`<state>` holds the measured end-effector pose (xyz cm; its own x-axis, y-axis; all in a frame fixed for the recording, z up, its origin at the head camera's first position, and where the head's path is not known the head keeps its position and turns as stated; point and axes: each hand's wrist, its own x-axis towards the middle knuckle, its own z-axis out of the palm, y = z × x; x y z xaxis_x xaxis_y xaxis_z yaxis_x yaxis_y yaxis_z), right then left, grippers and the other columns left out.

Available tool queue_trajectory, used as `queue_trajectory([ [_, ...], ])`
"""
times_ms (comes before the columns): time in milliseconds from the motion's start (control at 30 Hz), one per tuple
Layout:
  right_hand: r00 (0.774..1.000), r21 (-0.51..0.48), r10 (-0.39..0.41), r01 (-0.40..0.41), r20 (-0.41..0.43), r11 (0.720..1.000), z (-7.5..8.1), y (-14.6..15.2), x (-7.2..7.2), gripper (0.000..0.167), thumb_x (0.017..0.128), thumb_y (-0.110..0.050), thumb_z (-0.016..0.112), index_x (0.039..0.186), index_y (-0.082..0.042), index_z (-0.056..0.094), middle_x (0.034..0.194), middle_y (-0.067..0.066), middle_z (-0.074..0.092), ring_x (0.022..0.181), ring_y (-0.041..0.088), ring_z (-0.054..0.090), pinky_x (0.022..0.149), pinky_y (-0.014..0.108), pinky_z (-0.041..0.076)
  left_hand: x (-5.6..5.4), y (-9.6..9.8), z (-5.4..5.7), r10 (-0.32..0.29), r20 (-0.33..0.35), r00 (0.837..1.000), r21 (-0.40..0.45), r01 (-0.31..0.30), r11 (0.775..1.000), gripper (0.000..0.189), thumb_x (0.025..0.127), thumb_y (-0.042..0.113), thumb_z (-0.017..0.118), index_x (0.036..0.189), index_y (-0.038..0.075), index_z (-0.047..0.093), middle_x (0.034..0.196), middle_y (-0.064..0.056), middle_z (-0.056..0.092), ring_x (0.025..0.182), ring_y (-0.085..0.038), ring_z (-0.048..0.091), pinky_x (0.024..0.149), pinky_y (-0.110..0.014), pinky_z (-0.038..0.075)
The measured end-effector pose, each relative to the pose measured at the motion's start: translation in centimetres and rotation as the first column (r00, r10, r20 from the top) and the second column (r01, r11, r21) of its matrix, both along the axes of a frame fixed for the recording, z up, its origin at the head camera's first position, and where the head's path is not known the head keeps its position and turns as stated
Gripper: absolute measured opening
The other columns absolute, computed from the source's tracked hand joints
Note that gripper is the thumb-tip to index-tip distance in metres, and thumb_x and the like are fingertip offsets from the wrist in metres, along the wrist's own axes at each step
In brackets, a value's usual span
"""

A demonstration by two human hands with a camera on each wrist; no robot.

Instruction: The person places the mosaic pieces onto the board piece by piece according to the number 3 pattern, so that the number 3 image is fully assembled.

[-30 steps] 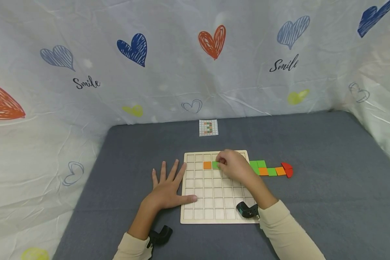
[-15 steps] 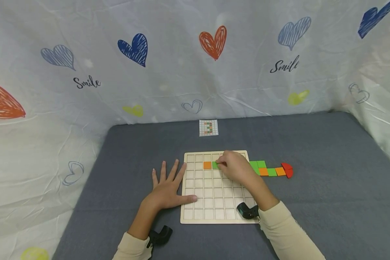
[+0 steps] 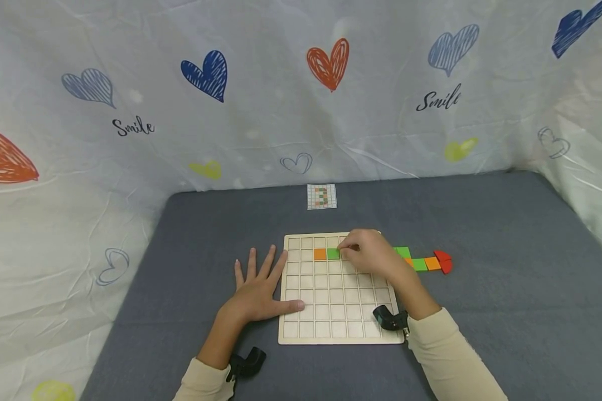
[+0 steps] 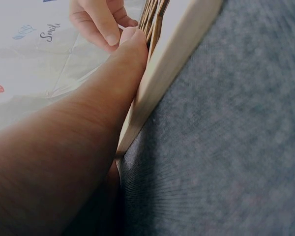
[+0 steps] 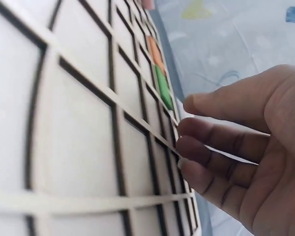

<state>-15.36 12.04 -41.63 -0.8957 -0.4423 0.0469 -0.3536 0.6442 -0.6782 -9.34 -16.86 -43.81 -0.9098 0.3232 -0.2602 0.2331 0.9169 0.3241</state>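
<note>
left hand [image 3: 256,299] spread against the board [image 3: 323,313], right hand [image 3: 370,253] loosely curled, both seemingly empty. green tile [image 3: 333,254] looks seated; next probably calls for reaching right.

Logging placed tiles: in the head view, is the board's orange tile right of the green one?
No, the orange tile lies directly left of the green tile on the board.

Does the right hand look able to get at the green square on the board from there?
Likely yes: the right hand is right beside the green square, nothing shows between its fingers, and no other piece covers the square.
</note>
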Motion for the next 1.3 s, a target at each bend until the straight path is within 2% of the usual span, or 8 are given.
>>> queue_trajectory([
  [167, 1.000, 0.029, -0.019, 0.019, 0.004, 0.999, 0.7, 2.3, -0.4, 0.016, 0.096, -0.006, 0.064, 0.102, -0.004, 0.079, 0.100, 0.006, 0.070, 0.087, 0.023, 0.064, 0.077, 0.042, 0.053, -0.1, -0.2, -0.4, -0.010, -0.021, 1.000, 0.039, 0.011, 0.999, 0.116, 0.076, 0.084, 0.059, 0.164, 0.025, 0.009, 0.168, -0.008, -0.001, 0.147, -0.045, -0.020, 0.106, -0.070, -0.017],
  [267, 0.998, 0.044, -0.058, 0.057, 0.010, 0.997, 1.0, 4.2, -0.5, 0.015, 0.095, -0.006, 0.065, 0.102, -0.002, 0.077, 0.098, 0.008, 0.069, 0.085, 0.024, 0.062, 0.075, 0.044, 0.052, -0.1, -0.3, -0.6, -0.014, -0.035, 0.999, 0.063, 0.016, 0.998, 0.117, 0.076, 0.084, 0.059, 0.164, 0.024, 0.011, 0.168, -0.009, 0.001, 0.147, -0.045, -0.019, 0.106, -0.070, -0.018],
  [400, 0.992, 0.093, -0.125, 0.122, 0.033, 0.988, 1.4, 6.6, -0.5, 0.015, 0.096, -0.008, 0.065, 0.102, 0.001, 0.075, 0.098, 0.011, 0.069, 0.089, 0.029, 0.062, 0.079, 0.049, 0.051, -0.1, -0.3, -0.7, -0.010, -0.033, 0.999, 0.057, 0.012, 0.998, 0.118, 0.074, 0.086, 0.058, 0.164, 0.025, 0.010, 0.168, -0.008, 0.000, 0.147, -0.044, -0.020, 0.106, -0.069, -0.019],
  [700, 0.952, 0.297, -0.276, 0.228, 0.130, 0.927, 2.4, 11.4, -0.5, 0.020, 0.093, -0.010, 0.064, 0.106, 0.005, 0.070, 0.104, 0.024, 0.066, 0.095, 0.040, 0.059, 0.082, 0.059, 0.048, -0.1, -0.2, 0.0, -0.009, -0.002, 1.000, 0.022, 0.009, 1.000, 0.117, 0.076, 0.084, 0.059, 0.163, 0.027, 0.006, 0.168, -0.005, -0.005, 0.146, -0.043, -0.022, 0.106, -0.070, -0.018],
  [833, 0.934, 0.362, -0.306, 0.225, 0.185, 0.905, 2.6, 13.5, -0.2, 0.021, 0.088, -0.009, 0.066, 0.102, 0.006, 0.067, 0.099, 0.023, 0.064, 0.087, 0.038, 0.058, 0.077, 0.055, 0.049, -0.1, -0.2, 0.0, -0.013, 0.004, 1.000, 0.003, 0.013, 1.000, 0.116, 0.076, 0.085, 0.057, 0.163, 0.029, 0.005, 0.167, -0.004, -0.007, 0.146, -0.043, -0.023, 0.106, -0.070, -0.017],
  [1067, 0.899, 0.390, -0.351, 0.233, 0.262, 0.891, 2.6, 15.1, 0.3, 0.021, 0.085, -0.014, 0.070, 0.094, 0.002, 0.061, 0.086, 0.016, 0.057, 0.075, 0.031, 0.052, 0.062, 0.041, 0.044, -0.1, -0.2, -0.1, -0.011, 0.012, 1.000, -0.002, 0.011, 1.000, 0.117, 0.076, 0.086, 0.057, 0.163, 0.029, 0.003, 0.167, -0.003, -0.009, 0.146, -0.041, -0.025, 0.106, -0.069, -0.019],
  [1167, 0.894, 0.394, -0.369, 0.252, 0.255, 0.884, 2.6, 14.9, 0.2, 0.015, 0.084, -0.013, 0.067, 0.089, 0.000, 0.060, 0.081, 0.013, 0.056, 0.071, 0.029, 0.051, 0.059, 0.038, 0.042, 0.0, -0.2, -0.1, -0.008, 0.014, 1.000, -0.001, 0.008, 1.000, 0.117, 0.076, 0.086, 0.057, 0.163, 0.029, 0.004, 0.167, -0.003, -0.008, 0.146, -0.041, -0.025, 0.106, -0.069, -0.019],
  [1300, 0.893, 0.392, -0.404, 0.305, 0.199, 0.868, 2.2, 14.4, -0.1, 0.012, 0.088, -0.012, 0.061, 0.083, -0.002, 0.059, 0.077, 0.012, 0.056, 0.068, 0.028, 0.053, 0.059, 0.039, 0.042, 0.0, -0.1, -0.2, -0.004, 0.013, 1.000, -0.002, 0.004, 1.000, 0.117, 0.076, 0.086, 0.057, 0.163, 0.029, 0.004, 0.167, -0.003, -0.008, 0.146, -0.041, -0.025, 0.106, -0.069, -0.019],
])
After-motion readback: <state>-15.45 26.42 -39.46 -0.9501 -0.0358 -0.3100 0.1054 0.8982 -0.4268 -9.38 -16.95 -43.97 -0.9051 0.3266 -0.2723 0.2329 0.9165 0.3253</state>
